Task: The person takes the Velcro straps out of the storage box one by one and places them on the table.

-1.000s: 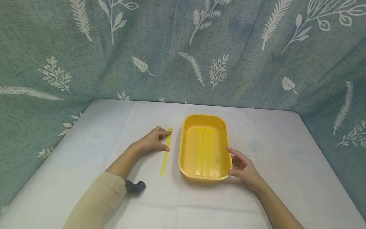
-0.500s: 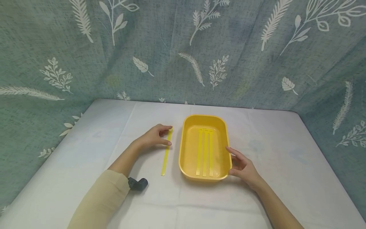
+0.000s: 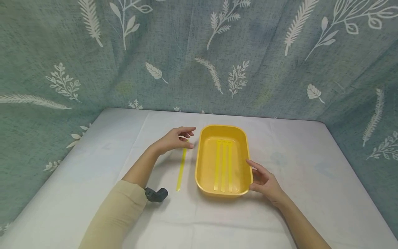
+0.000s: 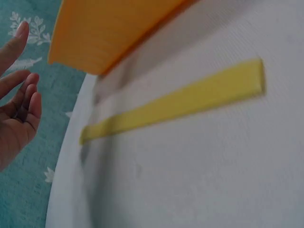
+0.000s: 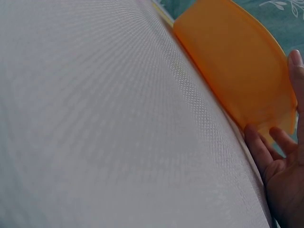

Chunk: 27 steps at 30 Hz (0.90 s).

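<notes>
In the head view, my left hand (image 3: 174, 139) hovers over the far end of a flat yellow strip (image 3: 181, 169), fingers apart and holding nothing. This strip lies lengthwise on the white cloth, left of a yellow plastic tub (image 3: 206, 186); my hand hides part of its far end. The left wrist view shows the strip (image 4: 180, 102) flat on the cloth, with the fingers away from it. My right hand (image 3: 266, 185) rests its fingertips against the tub's right side, its fingers loosely spread. In the right wrist view those fingers (image 5: 259, 149) touch the tub's outer wall (image 5: 228, 61).
Three similar yellow strips (image 3: 223, 167) lie side by side in the tub. A dark wrist camera (image 3: 156, 195) sticks out from the left sleeve (image 3: 121, 211). Behind the white-covered table (image 3: 298, 152) hangs a green leaf-patterned curtain (image 3: 174, 45).
My left hand has left the strip's far end, rising and moving away from me and to the right, its fingers spreading. The strip and tub stay put; my right hand has not moved.
</notes>
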### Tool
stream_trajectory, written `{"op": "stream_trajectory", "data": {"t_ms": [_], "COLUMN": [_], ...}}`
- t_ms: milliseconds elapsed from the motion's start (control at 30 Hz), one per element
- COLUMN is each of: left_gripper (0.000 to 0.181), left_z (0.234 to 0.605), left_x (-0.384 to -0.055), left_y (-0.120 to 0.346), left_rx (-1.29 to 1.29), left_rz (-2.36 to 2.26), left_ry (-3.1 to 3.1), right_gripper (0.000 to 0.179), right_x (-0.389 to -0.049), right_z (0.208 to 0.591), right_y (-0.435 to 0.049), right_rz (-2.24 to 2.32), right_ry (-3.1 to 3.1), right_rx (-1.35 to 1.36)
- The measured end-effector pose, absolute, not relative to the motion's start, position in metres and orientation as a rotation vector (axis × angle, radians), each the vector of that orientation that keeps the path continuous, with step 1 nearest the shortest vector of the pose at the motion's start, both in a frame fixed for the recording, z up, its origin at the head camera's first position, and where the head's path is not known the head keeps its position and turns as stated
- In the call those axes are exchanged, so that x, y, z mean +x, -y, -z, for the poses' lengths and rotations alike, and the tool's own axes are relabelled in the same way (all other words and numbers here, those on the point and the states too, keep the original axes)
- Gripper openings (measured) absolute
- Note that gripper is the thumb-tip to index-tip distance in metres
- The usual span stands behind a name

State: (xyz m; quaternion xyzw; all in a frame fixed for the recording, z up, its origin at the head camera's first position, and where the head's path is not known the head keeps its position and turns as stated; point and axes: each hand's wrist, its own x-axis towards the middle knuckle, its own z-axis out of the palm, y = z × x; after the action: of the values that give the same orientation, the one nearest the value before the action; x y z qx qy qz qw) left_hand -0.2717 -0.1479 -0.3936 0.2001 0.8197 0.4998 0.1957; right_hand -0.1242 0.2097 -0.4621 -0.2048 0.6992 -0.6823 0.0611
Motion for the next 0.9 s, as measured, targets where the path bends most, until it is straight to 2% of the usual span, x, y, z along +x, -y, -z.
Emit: {"op": "stream_trajectory", "data": {"t_ms": [467, 700, 900], "left_gripper": [0.07, 0.068, 0.068], "left_z": [0.361, 0.356, 0.359], "left_x": [-0.281, -0.282, -0.284], "left_y": [0.11, 0.087, 0.068], "left_rx": [0.661, 0.749, 0.707], "left_rz": [-1.419, -1.336, -1.349], "left_ry": [-2.246, -2.15, -2.104], "right_gripper": [0.071, 0.07, 0.07], "right_x": [-0.122, -0.122, -0.123], "right_z": [0.461, 0.461, 0.46], "right_y": [-0.209, -0.209, -0.209], "right_rz": [2.043, 2.061, 2.056], "right_ry": [-2.139, -2.112, -2.121], "right_rx": [-0.587, -0.61, -0.62]}}
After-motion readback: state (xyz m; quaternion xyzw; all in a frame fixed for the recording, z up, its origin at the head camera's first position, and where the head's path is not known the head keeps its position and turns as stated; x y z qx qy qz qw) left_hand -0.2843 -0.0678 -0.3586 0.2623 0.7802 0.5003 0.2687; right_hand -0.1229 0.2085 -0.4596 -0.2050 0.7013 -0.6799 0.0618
